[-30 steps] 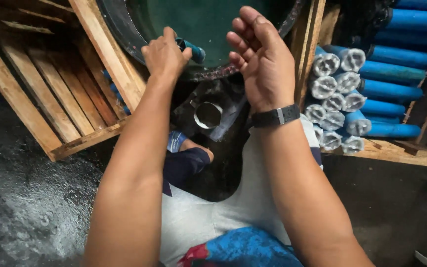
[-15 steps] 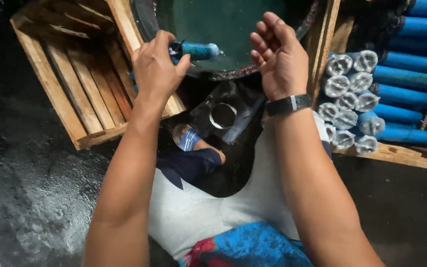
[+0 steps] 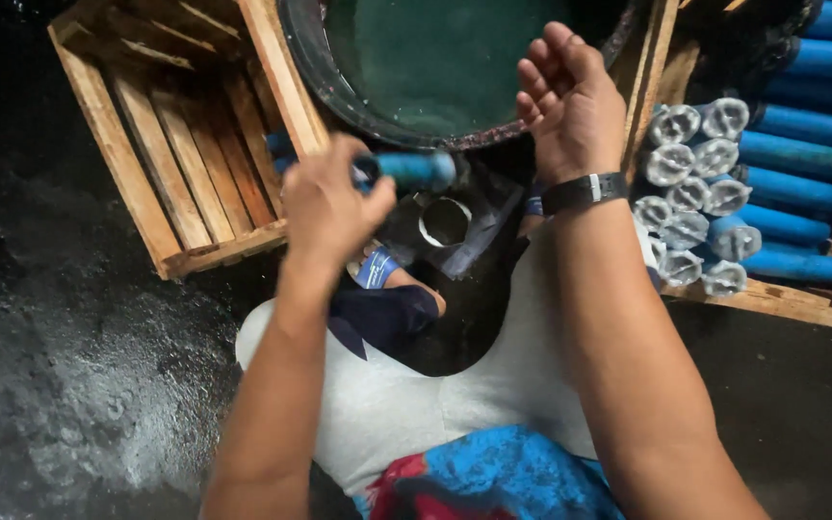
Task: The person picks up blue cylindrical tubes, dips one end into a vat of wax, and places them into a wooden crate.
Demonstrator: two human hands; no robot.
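Left hand (image 3: 329,207) grips 1 blue tube (image 3: 414,170) (right hand (image 3: 570,101) empty).

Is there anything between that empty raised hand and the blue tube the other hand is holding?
Nothing visible does. The left hand grips the blue tube just below the basin's rim. The right hand is open and empty, raised to the tube's right, with only open space between them above the dark gap by the basin.

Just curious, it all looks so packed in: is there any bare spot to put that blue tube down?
The slatted wooden crate beside the left hand is mostly bare. The wet dark floor left of it is open too. The right-side crate is crowded with stacked blue tubes, and liquid fills the basin.
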